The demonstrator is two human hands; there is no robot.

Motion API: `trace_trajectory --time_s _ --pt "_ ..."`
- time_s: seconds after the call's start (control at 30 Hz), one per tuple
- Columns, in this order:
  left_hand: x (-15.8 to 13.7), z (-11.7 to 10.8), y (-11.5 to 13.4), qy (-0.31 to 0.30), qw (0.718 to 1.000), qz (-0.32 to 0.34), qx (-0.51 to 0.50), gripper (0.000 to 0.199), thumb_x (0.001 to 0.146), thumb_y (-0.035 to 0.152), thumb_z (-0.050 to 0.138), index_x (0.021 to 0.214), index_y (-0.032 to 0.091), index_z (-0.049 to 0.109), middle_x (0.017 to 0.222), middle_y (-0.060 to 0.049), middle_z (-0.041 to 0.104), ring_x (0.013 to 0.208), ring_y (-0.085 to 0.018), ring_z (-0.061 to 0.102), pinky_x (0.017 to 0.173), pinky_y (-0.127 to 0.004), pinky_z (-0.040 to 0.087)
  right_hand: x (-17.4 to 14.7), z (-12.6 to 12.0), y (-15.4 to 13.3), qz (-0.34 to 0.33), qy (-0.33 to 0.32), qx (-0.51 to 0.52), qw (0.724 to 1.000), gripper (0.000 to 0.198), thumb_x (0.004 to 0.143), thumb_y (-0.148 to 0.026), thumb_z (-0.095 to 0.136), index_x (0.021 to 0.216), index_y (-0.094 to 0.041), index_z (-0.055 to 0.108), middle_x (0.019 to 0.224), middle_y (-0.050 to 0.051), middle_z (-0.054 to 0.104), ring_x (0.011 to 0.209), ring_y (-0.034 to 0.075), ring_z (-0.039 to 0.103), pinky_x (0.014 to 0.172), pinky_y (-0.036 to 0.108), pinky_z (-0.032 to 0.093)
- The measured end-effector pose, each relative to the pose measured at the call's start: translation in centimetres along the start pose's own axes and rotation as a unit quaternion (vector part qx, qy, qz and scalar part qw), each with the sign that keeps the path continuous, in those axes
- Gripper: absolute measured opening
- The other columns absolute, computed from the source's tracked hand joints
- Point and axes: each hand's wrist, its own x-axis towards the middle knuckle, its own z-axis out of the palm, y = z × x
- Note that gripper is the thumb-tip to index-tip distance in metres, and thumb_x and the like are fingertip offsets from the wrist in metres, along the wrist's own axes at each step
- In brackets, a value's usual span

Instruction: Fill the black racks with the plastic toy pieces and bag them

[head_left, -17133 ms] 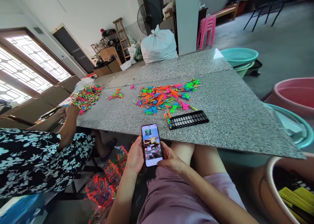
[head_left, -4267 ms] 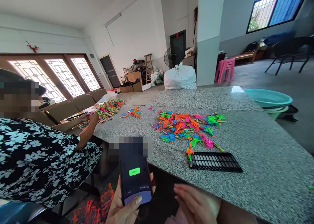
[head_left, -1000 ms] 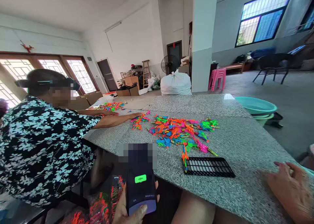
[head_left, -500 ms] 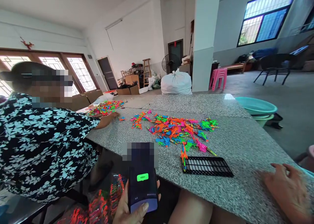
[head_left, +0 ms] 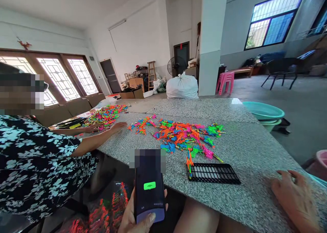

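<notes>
My left hand (head_left: 139, 221) grips a smartphone (head_left: 150, 195) upright above my lap, with the thumb lying over the bottom of its screen. A green bubble shows on the dark screen; the upper part is blurred out. On the right of the granite table, my right hand (head_left: 293, 195) rests with fingers apart and nothing in it. To its left lies a black plastic grid tray (head_left: 214, 173). An orange toy gun (head_left: 189, 161) stands upright in the tray's left end. Behind the tray spreads a pile of colourful plastic toy guns (head_left: 182, 132).
A co-worker in a floral shirt (head_left: 33, 165) sits at the left, arms stretched towards another toy pile (head_left: 109, 113). Bagged orange pieces (head_left: 102, 214) lie below the table edge. Turquoise basins (head_left: 264, 109) stand beyond the table's right side, a white sack (head_left: 182, 86) behind it.
The co-worker has leaned back to the left, and a hand now lies flatter near the small toy cluster. The view has shifted slightly. My hands keep their places.
</notes>
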Motion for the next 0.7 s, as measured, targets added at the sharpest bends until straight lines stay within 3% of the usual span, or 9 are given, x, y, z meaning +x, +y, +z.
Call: trace_trajectory --time_s 0.17,0.3,0.43,0.57,0.7 --pt "-0.2 -0.1 0.2 0.0 1.0 -0.028 0.007 0.108 0.061 0.021 0.088 0.149 0.02 0.025 0.121 -0.022 0.066 0.118 -0.039 0.06 0.096 -0.046 0.053 0.0 0.4 0.3 -0.003 0.013 0.0 1.0 0.053 0.092 -0.033 0.022 0.104 -0.002 0.064 0.117 0.025 0.051 0.112 0.04 0.053 0.095 0.048 0.046" --pt "-0.1 0.0 0.2 0.0 0.999 -0.036 0.001 0.118 0.059 0.021 0.09 0.152 0.02 0.018 0.12 -0.021 0.067 0.118 -0.039 0.06 0.097 -0.047 0.052 -0.1 1.3 0.5 -0.01 0.002 -0.012 1.0 0.057 0.096 -0.039 0.02 0.106 -0.004 0.064 0.119 0.023 0.053 0.107 0.037 0.057 0.089 0.044 0.049" --pt "0.3 -0.5 0.0 -0.006 1.0 -0.029 0.006 0.108 0.059 0.022 0.089 0.149 0.022 0.03 0.122 -0.02 0.066 0.118 -0.039 0.06 0.097 -0.048 0.052 -0.3 2.4 0.6 -0.038 -0.013 -0.04 0.998 0.061 0.098 -0.044 0.018 0.101 -0.008 0.066 0.115 0.021 0.058 0.099 0.035 0.06 0.086 0.044 0.048" --pt "0.4 -1.2 -0.3 -0.035 0.998 -0.049 0.026 0.092 0.062 0.024 0.088 0.142 0.023 0.044 0.123 -0.02 0.066 0.116 -0.039 0.061 0.096 -0.045 0.052 -0.6 2.1 0.2 -0.019 0.002 -0.078 0.997 0.051 0.097 -0.042 0.024 0.09 -0.015 0.067 0.108 0.016 0.063 0.088 0.033 0.061 0.086 0.045 0.046" --pt "0.2 -0.4 -0.4 -0.032 0.999 -0.029 0.005 0.076 0.063 0.023 0.087 0.131 0.023 0.054 0.122 -0.018 0.067 0.118 -0.039 0.06 0.097 -0.048 0.051 -0.8 1.7 0.1 -0.007 0.007 -0.08 0.997 0.045 0.096 -0.041 0.029 0.086 -0.016 0.065 0.107 0.016 0.064 0.086 0.032 0.061 0.081 0.043 0.046"
